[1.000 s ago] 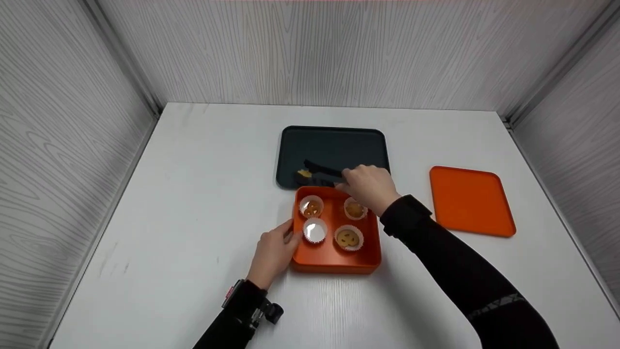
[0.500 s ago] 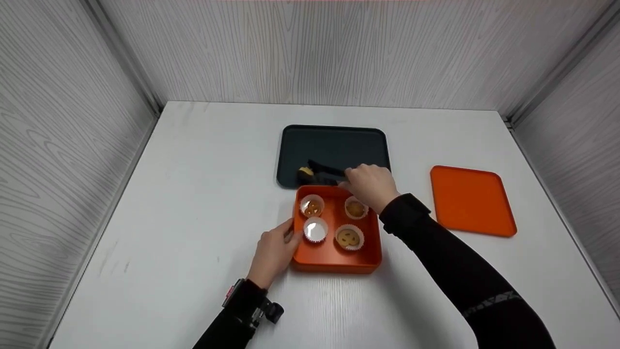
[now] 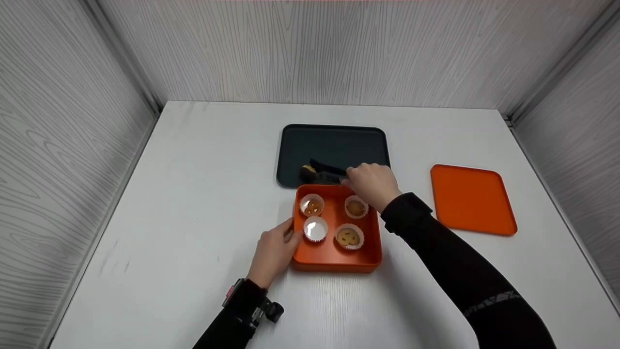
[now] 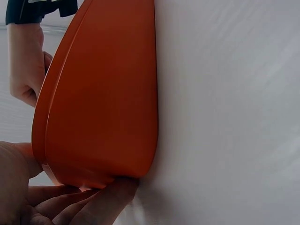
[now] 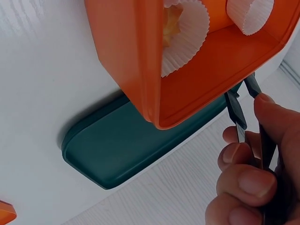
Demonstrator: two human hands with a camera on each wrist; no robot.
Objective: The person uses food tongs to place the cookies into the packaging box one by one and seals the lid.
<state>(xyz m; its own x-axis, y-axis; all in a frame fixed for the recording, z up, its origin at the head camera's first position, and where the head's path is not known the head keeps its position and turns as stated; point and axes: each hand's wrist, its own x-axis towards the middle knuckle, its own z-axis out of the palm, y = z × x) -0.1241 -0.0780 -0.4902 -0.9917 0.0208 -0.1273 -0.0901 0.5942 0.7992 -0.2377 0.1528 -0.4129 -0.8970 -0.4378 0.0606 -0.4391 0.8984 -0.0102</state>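
Observation:
My left hand point(image 3: 275, 252) grips the left side of an orange box point(image 3: 334, 267), thumb at the rim and fingers against the outer wall point(image 4: 103, 117). Inside the box stand several white paper cups. Three of them hold cookies: the near right cup point(image 3: 348, 237), the far right cup point(image 3: 356, 207) and the far left cup point(image 3: 311, 206). The near left cup point(image 3: 316, 230) shows its bare bottom. Over the box's far edge, my right hand point(image 3: 372, 184) holds black tongs point(image 3: 329, 170). A yellowish piece point(image 3: 308, 168) shows at their tips, low over the dark green tray point(image 3: 334, 140).
Right of the box, an orange tray point(image 3: 473, 201) lies on the white table point(image 3: 193, 194). The dark green tray lies right behind the box. Grey wood-grain panels point(image 3: 310, 53) enclose the table at the back and both sides.
The tongs and the yellowish piece at their tips have shifted slightly to the right over the dark green tray. The left hand and the box stay nearly still.

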